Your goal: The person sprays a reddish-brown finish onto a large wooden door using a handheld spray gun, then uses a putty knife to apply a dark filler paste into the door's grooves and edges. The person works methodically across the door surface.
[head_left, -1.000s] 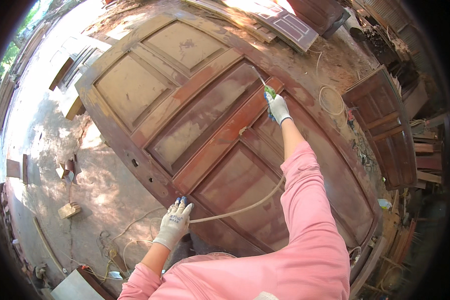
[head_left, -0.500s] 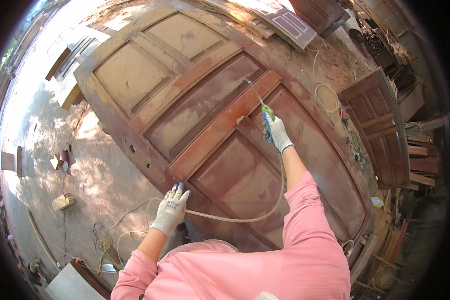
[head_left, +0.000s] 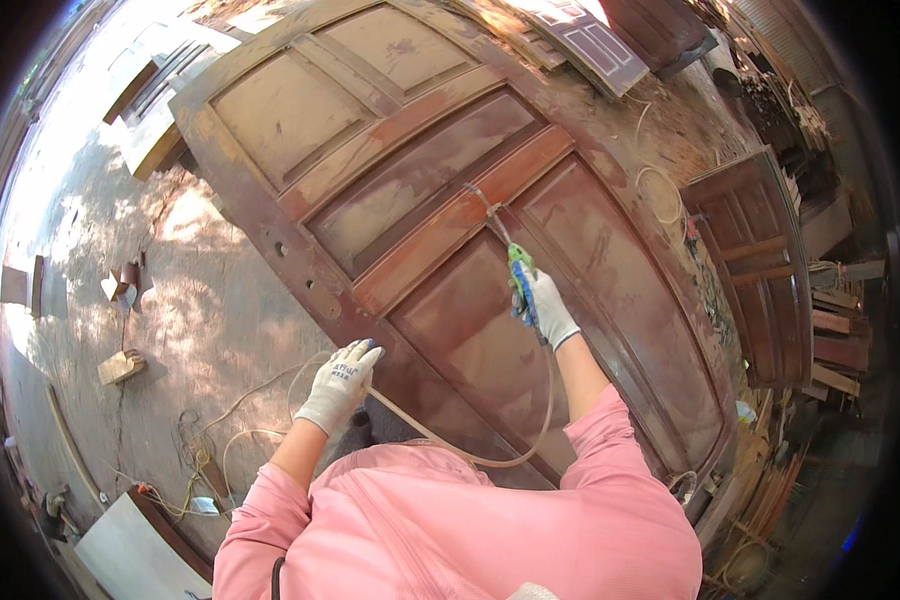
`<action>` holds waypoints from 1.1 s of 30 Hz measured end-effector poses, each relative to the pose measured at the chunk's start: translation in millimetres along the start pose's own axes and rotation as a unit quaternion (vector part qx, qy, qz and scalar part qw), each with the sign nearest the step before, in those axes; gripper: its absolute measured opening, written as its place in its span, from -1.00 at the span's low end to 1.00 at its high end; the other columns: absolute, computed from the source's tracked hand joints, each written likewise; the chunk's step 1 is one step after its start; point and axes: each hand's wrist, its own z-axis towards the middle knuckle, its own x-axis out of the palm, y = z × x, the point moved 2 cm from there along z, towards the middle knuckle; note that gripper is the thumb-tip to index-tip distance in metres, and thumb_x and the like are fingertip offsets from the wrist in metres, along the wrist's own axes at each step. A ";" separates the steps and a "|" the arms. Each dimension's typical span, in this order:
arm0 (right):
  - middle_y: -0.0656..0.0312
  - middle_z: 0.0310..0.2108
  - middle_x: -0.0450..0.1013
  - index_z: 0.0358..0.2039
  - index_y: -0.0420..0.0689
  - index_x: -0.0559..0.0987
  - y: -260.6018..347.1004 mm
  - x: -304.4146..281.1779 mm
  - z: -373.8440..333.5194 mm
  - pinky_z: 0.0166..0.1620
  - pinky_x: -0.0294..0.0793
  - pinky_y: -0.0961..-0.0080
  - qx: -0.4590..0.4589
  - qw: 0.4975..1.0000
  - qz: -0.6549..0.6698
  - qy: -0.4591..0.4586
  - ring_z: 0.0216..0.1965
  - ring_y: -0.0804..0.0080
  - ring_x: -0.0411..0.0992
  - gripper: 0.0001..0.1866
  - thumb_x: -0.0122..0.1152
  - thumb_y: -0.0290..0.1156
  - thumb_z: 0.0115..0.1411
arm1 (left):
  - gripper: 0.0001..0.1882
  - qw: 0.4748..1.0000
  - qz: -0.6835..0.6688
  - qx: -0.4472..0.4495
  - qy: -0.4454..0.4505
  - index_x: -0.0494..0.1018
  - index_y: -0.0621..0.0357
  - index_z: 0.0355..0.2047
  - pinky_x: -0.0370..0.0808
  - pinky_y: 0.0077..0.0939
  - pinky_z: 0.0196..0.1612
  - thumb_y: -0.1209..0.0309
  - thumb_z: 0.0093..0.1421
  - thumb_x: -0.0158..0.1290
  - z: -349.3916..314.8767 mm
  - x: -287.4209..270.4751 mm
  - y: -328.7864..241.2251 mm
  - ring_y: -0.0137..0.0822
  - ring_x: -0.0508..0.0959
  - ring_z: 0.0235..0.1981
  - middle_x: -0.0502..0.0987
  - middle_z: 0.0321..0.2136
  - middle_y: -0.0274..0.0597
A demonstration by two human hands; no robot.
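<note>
Red-brown timber made up the panelled door (head_left: 460, 345), which lay face up in front of the operator, w/ patchy tan areas on its panels (head_left: 290, 115), esp. at the far end. R hand (head_left: 548, 308), gloved, was closed about a green-bodied tool (head_left: 518, 262), prob. an air blow gun; its thin curved nozzle (head_left: 501, 228) pointed to the far L, tip above the orange-red cross rail (head_left: 420, 252). Contact btwn tip and rail could not be confirmed. Pale hose (head_left: 495, 464) looped from the tool side to the L hand (head_left: 340, 385). L hand, also gloved, was at the door's near L edge, fingers fwd; whether it gripped the hose or only lay over it could not be determined. Step in hand, by judgement: surface blow-down at rail/panel joints. Next move called for clearance btwn tip and wood, aim along the panel grooves, and enough hose slack for R hand's reach.
</note>
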 end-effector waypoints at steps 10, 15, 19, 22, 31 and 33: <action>0.27 -0.67 0.44 -0.28 -0.10 0.51 -13.0 83.3 -40.7 -0.76 0.22 0.56 0.049 0.992 -0.063 0.096 -0.77 0.48 0.38 -0.51 0.10 0.14 0.40 | -0.62 0.993 -0.057 -0.059 -0.090 0.48 0.09 0.14 0.50 -0.12 0.03 0.45 0.32 0.00 -68.1 -25.8 19.6 0.01 0.58 -0.05 0.60 -0.12 -0.06; 0.27 -0.66 0.44 -0.29 -0.11 0.50 -20.8 105.2 -40.7 -0.78 0.23 0.54 0.040 0.991 -0.044 0.116 -0.77 0.46 0.39 -0.50 0.12 0.14 0.39 | -0.65 0.982 -0.065 -0.128 -0.120 0.49 0.11 0.12 0.51 -0.12 -0.04 0.41 0.35 -0.02 -104.7 -32.1 44.9 0.02 0.60 -0.11 0.61 -0.17 -0.05; 0.26 -0.67 0.43 -0.31 -0.10 0.49 0.7 142.5 -16.4 -0.79 0.26 0.53 0.024 0.998 0.041 0.051 -0.78 0.44 0.38 -0.54 0.12 0.10 0.41 | -0.63 0.967 -0.129 -0.164 -0.146 0.48 0.15 0.14 0.54 -0.18 -0.06 0.51 0.33 -0.01 -131.3 -33.6 61.3 0.02 0.62 -0.10 0.62 -0.14 0.01; 0.26 -0.68 0.42 -0.31 -0.10 0.49 17.9 176.6 1.0 -0.80 0.25 0.52 0.006 0.997 0.003 0.078 -0.79 0.43 0.38 -0.55 0.11 0.08 0.42 | -0.64 0.959 -0.150 -0.199 -0.134 0.48 0.16 0.15 0.55 -0.23 -0.04 0.50 0.36 -0.01 -142.4 -45.3 62.7 0.00 0.63 -0.08 0.62 -0.08 0.03; 0.25 -0.68 0.43 -0.34 -0.09 0.48 12.5 184.3 47.0 -0.79 0.29 0.48 -0.001 0.996 0.088 0.020 -0.79 0.44 0.39 -0.50 0.13 0.15 0.39 | -0.66 0.924 -0.185 -0.232 -0.239 0.50 0.11 0.14 0.54 -0.18 0.02 0.40 0.40 -0.02 -187.0 -44.2 100.0 0.02 0.62 -0.01 0.62 -0.02 0.01; 0.26 -0.67 0.44 -0.31 -0.10 0.51 24.2 197.7 28.8 -0.76 0.31 0.49 0.012 0.994 -0.038 0.099 -0.78 0.43 0.39 -0.51 0.14 0.14 0.38 | -0.66 0.931 -0.142 -0.232 -0.245 0.50 0.12 0.14 0.54 -0.18 0.03 0.40 0.40 -0.02 -196.9 -50.5 101.1 0.03 0.62 -0.01 0.63 -0.03 0.02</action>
